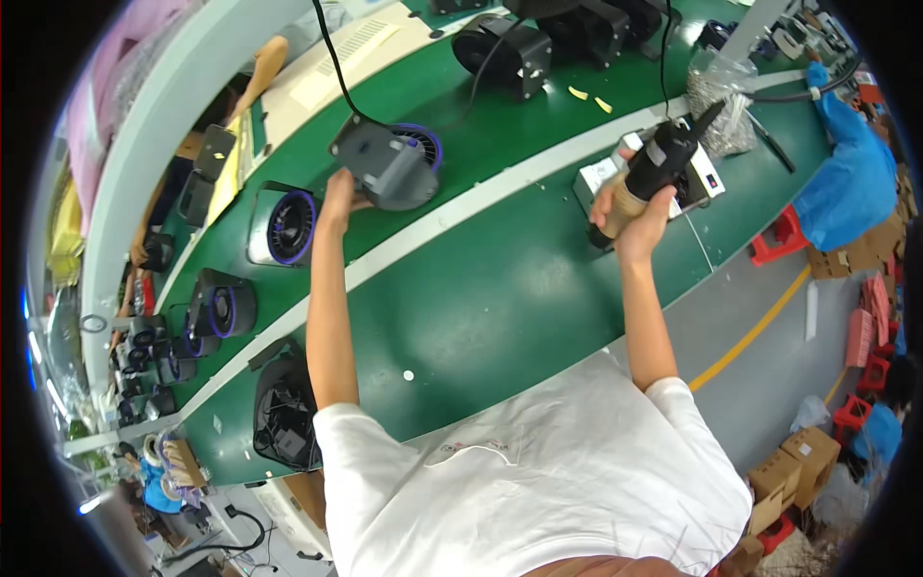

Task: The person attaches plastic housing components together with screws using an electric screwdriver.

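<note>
My left hand (338, 199) is at the near left edge of a small grey fan (386, 165), its fingers closed against the housing and partly hidden behind it. The fan is tilted over on the far side of the green bench, and its purple-ringed grille shows at the right. In my right hand (638, 219) is a black electric screwdriver (663, 159) with a tan grip, my fingers wrapped round it. Its black end points up and to the right, above a white box-shaped device (710, 183). A black cord hangs down close to it.
More purple-ringed fans (290, 227) stand along the left, and black round units (505, 53) at the back. A clear bag of small metal parts (721, 106) sits back right, beside a black pen-like tool (772, 144). A grey rail (461, 199) divides the bench (500, 308). A black bag (286, 413) lies left.
</note>
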`<state>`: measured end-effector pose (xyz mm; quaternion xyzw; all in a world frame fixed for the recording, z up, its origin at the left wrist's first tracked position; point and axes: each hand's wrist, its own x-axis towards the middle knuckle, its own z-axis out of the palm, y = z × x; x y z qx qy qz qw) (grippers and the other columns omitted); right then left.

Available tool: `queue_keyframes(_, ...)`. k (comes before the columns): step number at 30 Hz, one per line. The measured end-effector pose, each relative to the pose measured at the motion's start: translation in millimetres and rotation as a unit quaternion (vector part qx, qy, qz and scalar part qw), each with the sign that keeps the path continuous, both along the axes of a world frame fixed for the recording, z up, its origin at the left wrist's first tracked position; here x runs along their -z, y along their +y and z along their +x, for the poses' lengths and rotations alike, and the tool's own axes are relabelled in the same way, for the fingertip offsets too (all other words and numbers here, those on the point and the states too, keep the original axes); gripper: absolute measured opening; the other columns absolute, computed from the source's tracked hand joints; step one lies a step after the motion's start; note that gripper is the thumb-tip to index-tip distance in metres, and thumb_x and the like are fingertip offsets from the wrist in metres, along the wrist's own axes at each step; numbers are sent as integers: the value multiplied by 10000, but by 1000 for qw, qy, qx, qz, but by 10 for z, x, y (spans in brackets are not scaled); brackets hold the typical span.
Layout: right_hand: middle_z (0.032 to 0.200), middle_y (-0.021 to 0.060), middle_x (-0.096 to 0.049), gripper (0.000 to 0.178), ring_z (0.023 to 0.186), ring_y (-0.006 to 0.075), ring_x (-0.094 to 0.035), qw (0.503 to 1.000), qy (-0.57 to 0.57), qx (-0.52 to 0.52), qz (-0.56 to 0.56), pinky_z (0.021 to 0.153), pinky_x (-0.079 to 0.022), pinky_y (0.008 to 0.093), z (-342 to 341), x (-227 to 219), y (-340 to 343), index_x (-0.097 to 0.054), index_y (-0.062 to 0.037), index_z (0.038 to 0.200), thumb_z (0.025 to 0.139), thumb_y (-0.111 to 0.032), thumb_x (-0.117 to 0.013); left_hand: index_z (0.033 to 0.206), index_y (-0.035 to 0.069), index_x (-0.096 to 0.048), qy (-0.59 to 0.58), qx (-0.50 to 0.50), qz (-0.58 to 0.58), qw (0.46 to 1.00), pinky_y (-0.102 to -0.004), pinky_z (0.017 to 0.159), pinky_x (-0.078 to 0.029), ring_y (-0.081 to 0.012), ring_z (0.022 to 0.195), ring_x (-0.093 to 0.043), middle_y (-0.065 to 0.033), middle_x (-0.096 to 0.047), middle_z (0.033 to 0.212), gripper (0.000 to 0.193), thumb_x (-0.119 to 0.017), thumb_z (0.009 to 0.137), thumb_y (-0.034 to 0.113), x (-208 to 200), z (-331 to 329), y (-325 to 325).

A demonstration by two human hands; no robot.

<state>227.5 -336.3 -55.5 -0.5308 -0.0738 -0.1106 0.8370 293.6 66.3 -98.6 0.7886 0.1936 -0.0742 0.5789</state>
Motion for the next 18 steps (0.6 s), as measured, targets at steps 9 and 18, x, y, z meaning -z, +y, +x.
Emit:
queue_keyframes(9, 544, 71, -445, 897, 411, 167, -434, 999, 25, -38, 7, 426, -395, 287, -147, 302, -314, -354, -1, 1198, 778, -788, -268, 1212, 96, -524, -429, -15, 346, 834, -393, 906, -447, -322, 1068, -549, -161, -583, 1120, 397, -594, 828, 168, -644, 1214, -698)
queue_keyframes(18, 541, 69, -450, 960, 413, 173, -446, 996, 45, -75, -1, 435, -408, 294, -224, 336, -323, -347, -15, 1180, 722, -847, -208, 1216, 145, -495, -367, 126, 462, 798, -419, 939, -400, -364, 1127, -491, -198, -532, 1198, 477, -641, 774, 252, -223, 2030, -1622)
